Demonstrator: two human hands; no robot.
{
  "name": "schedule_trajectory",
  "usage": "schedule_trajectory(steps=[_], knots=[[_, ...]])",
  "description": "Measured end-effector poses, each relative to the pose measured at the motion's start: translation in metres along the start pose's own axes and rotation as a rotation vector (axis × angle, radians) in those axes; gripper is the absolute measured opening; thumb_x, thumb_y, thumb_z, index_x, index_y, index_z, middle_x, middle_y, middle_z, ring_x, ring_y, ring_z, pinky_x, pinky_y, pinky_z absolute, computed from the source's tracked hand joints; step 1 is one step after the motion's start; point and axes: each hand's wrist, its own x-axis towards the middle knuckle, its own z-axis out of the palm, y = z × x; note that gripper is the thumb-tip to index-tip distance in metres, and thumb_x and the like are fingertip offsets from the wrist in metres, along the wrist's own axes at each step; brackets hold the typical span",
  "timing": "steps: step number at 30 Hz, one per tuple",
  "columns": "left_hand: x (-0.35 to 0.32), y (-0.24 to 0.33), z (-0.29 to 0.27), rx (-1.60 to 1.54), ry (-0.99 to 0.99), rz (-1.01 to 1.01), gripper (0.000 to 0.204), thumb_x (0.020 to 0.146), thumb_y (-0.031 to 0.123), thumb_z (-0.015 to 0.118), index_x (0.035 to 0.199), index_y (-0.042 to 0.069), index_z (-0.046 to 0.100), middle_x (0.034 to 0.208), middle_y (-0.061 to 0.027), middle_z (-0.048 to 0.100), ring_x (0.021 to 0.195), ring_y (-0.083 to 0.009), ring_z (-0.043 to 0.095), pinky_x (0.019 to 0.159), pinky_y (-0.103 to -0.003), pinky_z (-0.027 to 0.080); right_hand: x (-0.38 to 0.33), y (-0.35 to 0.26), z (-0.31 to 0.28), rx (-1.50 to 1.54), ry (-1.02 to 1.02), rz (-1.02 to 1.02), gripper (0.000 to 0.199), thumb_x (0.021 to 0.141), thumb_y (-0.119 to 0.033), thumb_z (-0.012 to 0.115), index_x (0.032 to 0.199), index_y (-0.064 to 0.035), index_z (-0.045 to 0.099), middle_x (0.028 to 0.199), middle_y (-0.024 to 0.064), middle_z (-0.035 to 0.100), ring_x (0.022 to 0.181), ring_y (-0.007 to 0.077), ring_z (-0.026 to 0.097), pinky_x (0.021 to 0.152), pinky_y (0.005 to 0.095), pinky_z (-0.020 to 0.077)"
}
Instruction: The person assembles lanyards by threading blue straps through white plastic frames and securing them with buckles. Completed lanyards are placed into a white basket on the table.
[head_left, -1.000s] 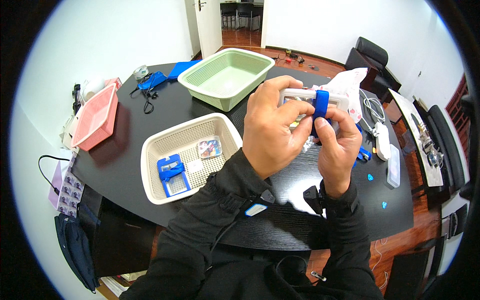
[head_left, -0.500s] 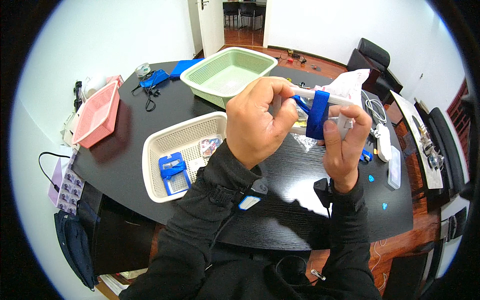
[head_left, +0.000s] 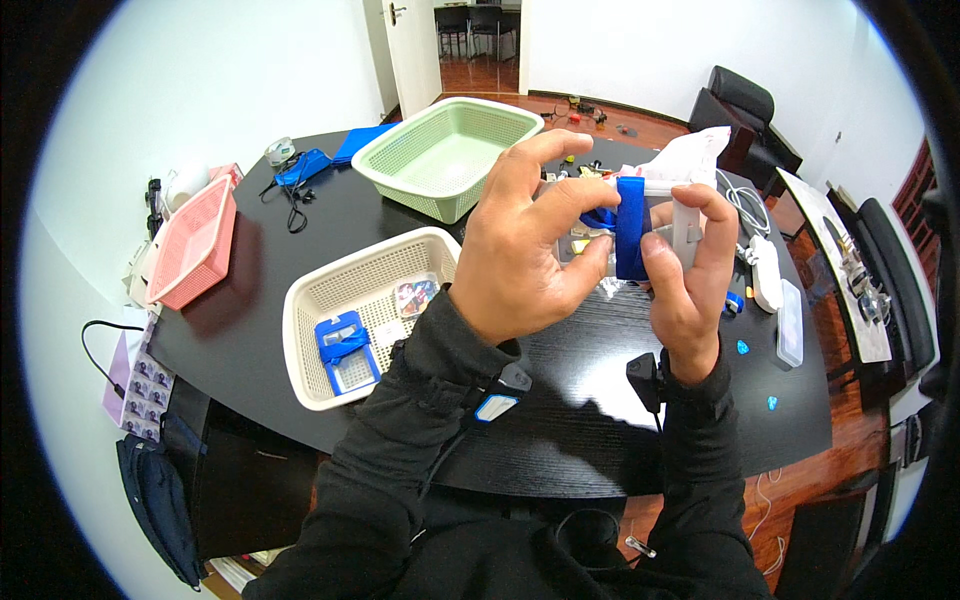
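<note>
A clear badge holder with a white frame, wrapped by a blue lanyard (head_left: pixel 630 228), is held up above the table. My right hand (head_left: pixel 690 270) grips its right end between thumb and fingers. At its left side is my left hand (head_left: pixel 535 240), with thumb and forefinger spread apart, their tips close to the wrapped lanyard and a loose blue fold between them. Below to the left, a cream basket (head_left: pixel 300 345) contains a blue badge holder (head_left: pixel 346 352) with its lanyard wound round it, and a small picture-printed packet (head_left: pixel 415 297).
A green basket (head_left: pixel 400 182) stands at the back and a pink basket (head_left: pixel 190 245) at the left edge. A white power strip (head_left: pixel 765 275), a clear plastic box (head_left: pixel 790 325) and a white plastic bag (head_left: pixel 690 158) lie on the right. Blue cloth pieces and cables are at the back left.
My left thumb and forefinger have moved from a pinch on the blue lanyard to spread apart. The badge holder has turned a little in my right hand, and the band now runs upright.
</note>
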Motion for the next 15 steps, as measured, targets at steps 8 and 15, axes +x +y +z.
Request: schedule_trajectory(steps=[8,15], knots=[[-0.0014,-0.0038,0.0,-0.062,-0.039,-0.034,0.017,0.077,0.003,0.074,0.093,0.001,0.068,0.103,-0.0153,0.066,0.091,-0.0308,0.067,0.078,-0.037,0.055,0.0009,0.0018,0.0026,0.013,-0.034,-0.045,0.045,0.082,0.006,0.065,0.121,-0.0045,0.046,0.098,0.0079,0.057,0.083,0.0123,0.059,0.075,0.0275,0.0497],[-0.001,-0.0002,-0.0028,-0.113,-0.018,-0.122,0.011,0.084,0.004,0.072,0.093,0.0,0.066,0.093,-0.0132,0.069,0.084,-0.0237,0.068,0.073,-0.032,0.054,0.0004,0.0057,0.0006,-0.078,-0.049,-0.067,0.046,0.08,0.003,0.069,0.119,-0.0061,0.047,0.093,0.0086,0.059,0.08,0.0144,0.06,0.072,0.0295,0.0511]])
